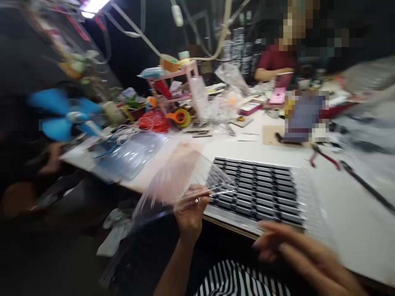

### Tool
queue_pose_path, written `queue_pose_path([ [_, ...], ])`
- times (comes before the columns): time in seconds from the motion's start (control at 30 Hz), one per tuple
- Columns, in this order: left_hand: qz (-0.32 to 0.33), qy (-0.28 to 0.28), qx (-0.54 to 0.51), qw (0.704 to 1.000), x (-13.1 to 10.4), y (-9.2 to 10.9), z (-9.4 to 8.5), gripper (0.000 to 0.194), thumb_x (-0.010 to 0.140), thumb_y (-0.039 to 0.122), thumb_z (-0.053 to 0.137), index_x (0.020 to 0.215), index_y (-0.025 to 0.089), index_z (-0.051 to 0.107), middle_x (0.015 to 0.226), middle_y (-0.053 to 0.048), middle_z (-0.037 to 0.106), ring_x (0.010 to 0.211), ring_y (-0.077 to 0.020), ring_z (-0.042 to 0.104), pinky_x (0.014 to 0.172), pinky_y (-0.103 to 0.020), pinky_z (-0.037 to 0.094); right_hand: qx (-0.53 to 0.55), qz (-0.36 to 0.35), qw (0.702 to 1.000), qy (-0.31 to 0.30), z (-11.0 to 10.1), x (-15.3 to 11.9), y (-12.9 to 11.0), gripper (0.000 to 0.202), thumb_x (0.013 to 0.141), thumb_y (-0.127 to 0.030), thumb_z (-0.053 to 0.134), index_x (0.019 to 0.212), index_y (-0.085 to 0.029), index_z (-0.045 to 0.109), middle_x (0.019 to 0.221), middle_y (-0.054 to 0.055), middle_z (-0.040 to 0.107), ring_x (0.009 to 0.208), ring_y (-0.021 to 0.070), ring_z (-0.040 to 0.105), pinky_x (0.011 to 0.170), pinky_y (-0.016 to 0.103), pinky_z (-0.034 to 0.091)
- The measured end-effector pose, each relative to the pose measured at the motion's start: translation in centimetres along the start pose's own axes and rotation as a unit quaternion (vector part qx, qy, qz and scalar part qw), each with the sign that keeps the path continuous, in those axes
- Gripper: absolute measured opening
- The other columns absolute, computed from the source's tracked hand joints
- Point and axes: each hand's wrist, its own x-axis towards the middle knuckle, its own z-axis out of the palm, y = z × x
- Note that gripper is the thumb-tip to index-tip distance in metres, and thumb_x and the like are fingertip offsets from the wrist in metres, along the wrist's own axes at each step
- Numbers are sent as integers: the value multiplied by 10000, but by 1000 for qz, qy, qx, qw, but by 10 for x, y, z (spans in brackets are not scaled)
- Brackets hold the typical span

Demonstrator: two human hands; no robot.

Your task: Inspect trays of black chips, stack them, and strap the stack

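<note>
film (173, 176), clear plastic, is pinched between thumb and fingers of the left hand (189, 218), held over the desk's (354, 226) front edge, by the left side of the tray of dark bars (256, 191). tray is set along that edge. right hand (300, 244) is held near tray's front right corner, fingers parted, blurred. white surface is seen right of tray, below red-handled pliers (328, 158). any print is too blurred to be read.

Passage: white tabletop (354, 230) right of clear tray (309, 193); red-handled pliers (328, 157) and dark rod (368, 185) (both lying farther back) obstruct
</note>
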Motion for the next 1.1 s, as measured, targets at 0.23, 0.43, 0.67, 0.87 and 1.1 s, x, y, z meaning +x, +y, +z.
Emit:
queue_pose_path([
  [0.23,193,-218,88,953,-12,-23,57,372,796,97,620,1141,234,633,856,-41,675,812,-169,611,692,-279,534,540,72,821,-172,53,39,-27,584,856,-622,442,1066,-88,552,738,136,680,470,114,604,416,158,438],
  [0.43,146,-255,140,946,-19,-35,47,358,923,295,427,1251,282,571,1123,-67,652,1049,-232,589,899,-368,498,542,78,820,-164,43,48,-20,452,885,-531,462,978,-96,543,644,86,642,415,118,579,345,155,416],
  [0.67,132,-297,180,928,-30,-21,38,582,862,120,468,1411,273,349,1341,-106,511,1293,-266,407,1033,-477,392,434,60,896,69,30,71,-21,347,822,-459,616,753,-126,545,636,-7,559,497,68,539,408,137,416],
  [0.87,-48,-617,102,779,-20,29,-4,633,875,252,530,1442,332,259,1477,-64,320,1348,-265,312,1033,-434,401,447,89,870,188,-14,56,-19,234,816,-386,615,764,-184,508,669,-23,525,491,84,484,376,176,369],
  [1.1,-192,-318,113,921,16,37,-61,349,877,346,522,1209,285,608,1055,-54,700,986,-242,648,889,-362,514,254,222,897,285,-65,2,31,211,753,-429,631,781,-220,635,733,75,548,512,145,467,339,262,380],
])
